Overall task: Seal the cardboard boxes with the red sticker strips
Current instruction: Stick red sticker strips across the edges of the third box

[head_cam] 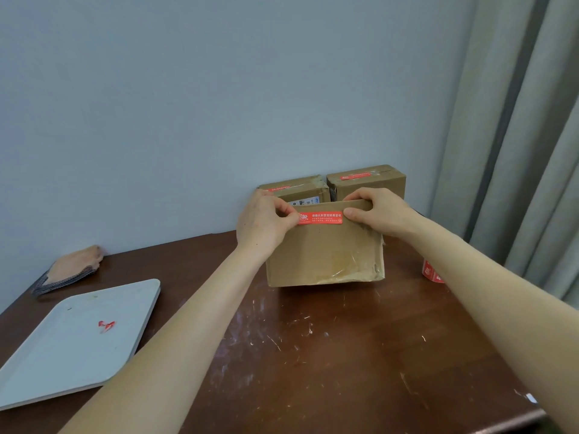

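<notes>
- Both hands are clamped on the top edge of the box point(326, 255), one at each end of the strip point(319, 218).
- The left hand point(266, 220) has curled fingers at the box's top left corner, with its thumb down on the strip's left end.
- The right hand point(376, 211) hooks its fingers over the top edge, and its thumb pad sits flat on the strip's right end.
- So the strip runs straight between the two thumbs, stuck along the upper part of the face turned toward the camera, white print on red.
- Below the grip the box tips a bit and its bottom edge rests on the table point(313, 355). There's some crinkly clear tape low on that face, under the right hand.
- Just behind the hands are two back boxes point(366, 180) side by side against the wall point(219, 104), each with a red strip on top. The left one is partly hidden by the left hand's fingers.
- Down and to the right of the right hand, a red sticker roll point(430, 270) stands on the table, half covered by the forearm.
- Well off to the left of the left hand lies a white tray point(47, 364) with a couple of red scraps point(106, 326) in it.
- Beyond the tray there's a pinkish cloth point(72, 267) with a dark knitted edge. Can't tell what it is, really.
- A grey curtain point(517, 151) hangs to the right of the grip.
- The tabletop nearer the camera than the box is scuffed with white marks.
</notes>
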A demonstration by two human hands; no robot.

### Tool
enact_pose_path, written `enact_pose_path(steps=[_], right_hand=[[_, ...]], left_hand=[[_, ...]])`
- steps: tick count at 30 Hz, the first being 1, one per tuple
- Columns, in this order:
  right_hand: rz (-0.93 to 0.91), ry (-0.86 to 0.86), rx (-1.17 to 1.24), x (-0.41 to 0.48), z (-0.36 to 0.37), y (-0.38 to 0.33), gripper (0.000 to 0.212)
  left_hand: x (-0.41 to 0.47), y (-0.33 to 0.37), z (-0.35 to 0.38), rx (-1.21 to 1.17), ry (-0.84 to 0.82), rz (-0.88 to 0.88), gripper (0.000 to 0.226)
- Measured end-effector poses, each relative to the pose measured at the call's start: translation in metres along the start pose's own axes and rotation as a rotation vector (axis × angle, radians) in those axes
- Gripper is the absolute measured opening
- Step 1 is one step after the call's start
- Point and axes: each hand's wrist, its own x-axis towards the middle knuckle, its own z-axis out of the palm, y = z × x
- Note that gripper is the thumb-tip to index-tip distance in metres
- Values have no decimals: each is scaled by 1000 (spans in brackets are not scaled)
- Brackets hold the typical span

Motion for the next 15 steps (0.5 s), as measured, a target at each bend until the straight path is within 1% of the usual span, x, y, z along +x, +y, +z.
enact_pose_path(steps=[6, 15], right_hand=[[13, 5, 8, -2, -1, -1, 25], [8, 6, 7, -2, -1, -1, 23]], left_hand=[[0, -1, -1, -14, -9, 8, 14], [0, 0, -3, -13, -20, 14, 13]])
